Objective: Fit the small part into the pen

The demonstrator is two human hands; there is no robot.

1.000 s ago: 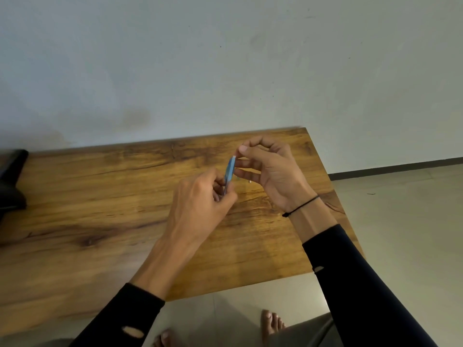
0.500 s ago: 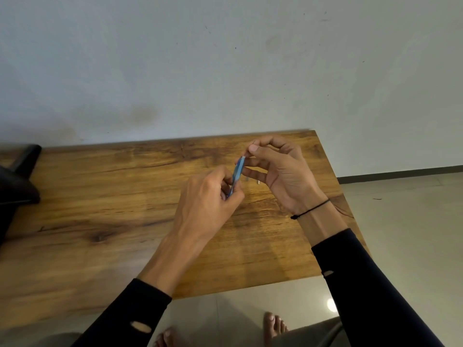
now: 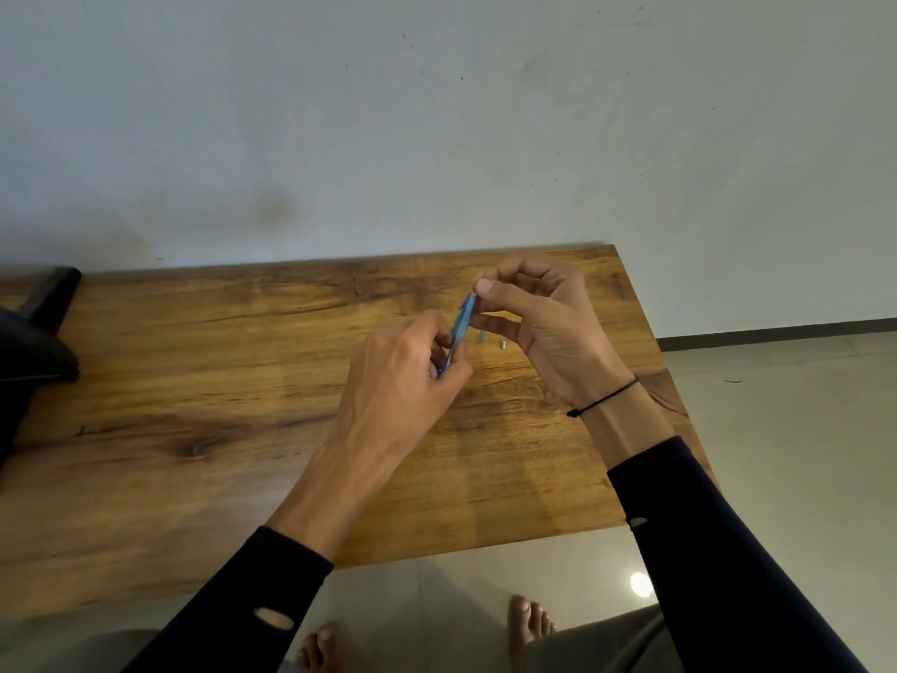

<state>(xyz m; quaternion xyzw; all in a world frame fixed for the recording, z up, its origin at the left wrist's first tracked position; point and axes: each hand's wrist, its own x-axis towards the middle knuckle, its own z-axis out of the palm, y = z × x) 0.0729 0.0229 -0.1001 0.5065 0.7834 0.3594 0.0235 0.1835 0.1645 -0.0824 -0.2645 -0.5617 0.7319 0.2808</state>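
Wooden table (image 3: 242, 381) set against a pale, scuffed wall; both hands work above its far right part.

Left hand (image 3: 403, 376): fingers curled, thumb and fingertips pinching the lower end of a slim blue pen barrel (image 3: 461, 325). The barrel rises out of this grip up and away, leaning slightly toward the right hand, so its long axis runs from the left hand's pinch at the near end to the right hand's fingertips at the far end.

Right hand (image 3: 548, 327): fingers curled, thumb and forefinger closed together at the barrel's upper tip. A thin sliver shows just above that pinch; whether it is a refill or a separate part cannot be told. The remaining fingers of this hand lie just beside the barrel's middle, under it.

Relation noted: the barrel's open top sits directly at the right hand's pinch, touching or all but touching; the left hand has the firmer hold and carries the barrel. In my judgement any lengthwise move along the barrel falls to the right hand, which is nearer the top end.

Two small silvery parts (image 3: 503, 344) lie on the table just below the right hand, apart from both grips.

Black wrist cord (image 3: 604, 398) on the right wrist. Dark object (image 3: 34, 342) at the table's left edge, well apart.
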